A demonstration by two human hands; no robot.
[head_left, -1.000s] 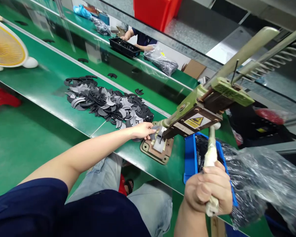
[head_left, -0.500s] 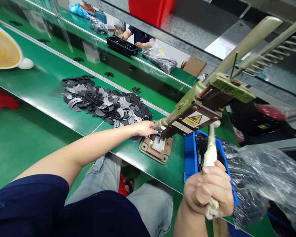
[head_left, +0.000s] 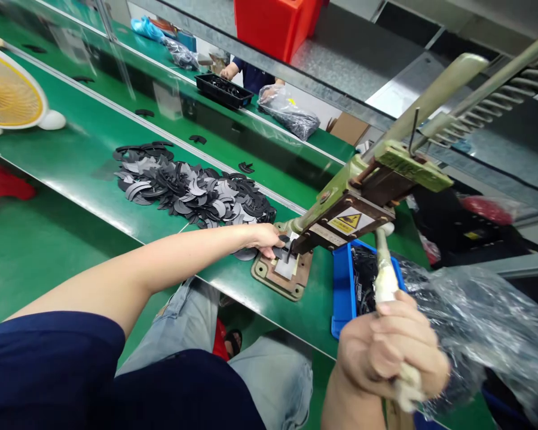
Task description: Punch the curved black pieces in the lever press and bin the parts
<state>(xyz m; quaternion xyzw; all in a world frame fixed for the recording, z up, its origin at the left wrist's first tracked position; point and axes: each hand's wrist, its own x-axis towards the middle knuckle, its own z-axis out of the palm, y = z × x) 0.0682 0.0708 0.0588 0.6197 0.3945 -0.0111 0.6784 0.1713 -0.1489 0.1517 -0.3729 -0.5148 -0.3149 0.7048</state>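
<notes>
A yellow-centred fan [head_left: 9,89] is standing at the far left of the green worktop [head_left: 85,173], and a heap of curved dark pieces [head_left: 192,185] is spreading beside the left forearm, reaching close to the lever press [head_left: 334,206]. Beyond a rail, a few more pieces are lying on a green strip. Farther back, a co-worker is sitting behind a black tray [head_left: 224,91], with a clear plastic bag [head_left: 289,113] lying near it. A red bin [head_left: 269,27] is resting on the shelf above. Right of the press, a blue bin [head_left: 343,292] is holding black pieces; the right hand [head_left: 392,346] and lever handle [head_left: 385,280] are partly blocking it, and a large plastic sheet [head_left: 488,322] is crowding its far side. The right hand is wrapping around the handle, its outline blurring.

The left hand [head_left: 265,239] is pinching a small dark-grey piece [head_left: 278,254] over the press's base plate [head_left: 269,280], just under the tool end. The piece is looking smooth and matte, its full outline hiding behind the fingers.
</notes>
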